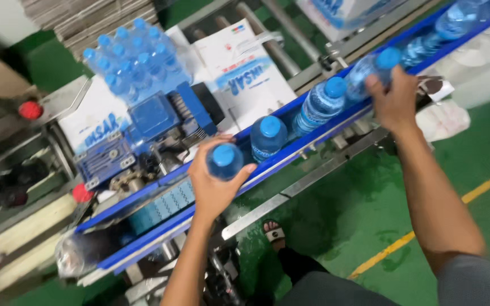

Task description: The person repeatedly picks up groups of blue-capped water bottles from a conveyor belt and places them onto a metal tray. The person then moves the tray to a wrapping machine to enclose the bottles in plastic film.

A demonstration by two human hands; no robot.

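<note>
Conveyor (160, 235): blue rails, runs lower-left to upper-right. Bottles on it: 5 counted, all w/ blue caps; further ones at top right too blurred to count.

Left hand (214, 181): fingers wrapped around front bottle (224, 161) at the conveyor's lower part. Bottle upright, cap toward camera, long axis approx. vertical.

Right hand (393, 99): fingers closed on far bottle (372, 69), upper right. Bottle leans along the line, cap pointing up-right.

Between the hands: 2 bottles, free, one (267, 137) near left hand, one (321, 102) near right hand.

Behind conveyor: 1 shrink-wrapped pack (134, 59) of bottles; 2 white cartons, one (245, 71) just beside the pack.
</note>
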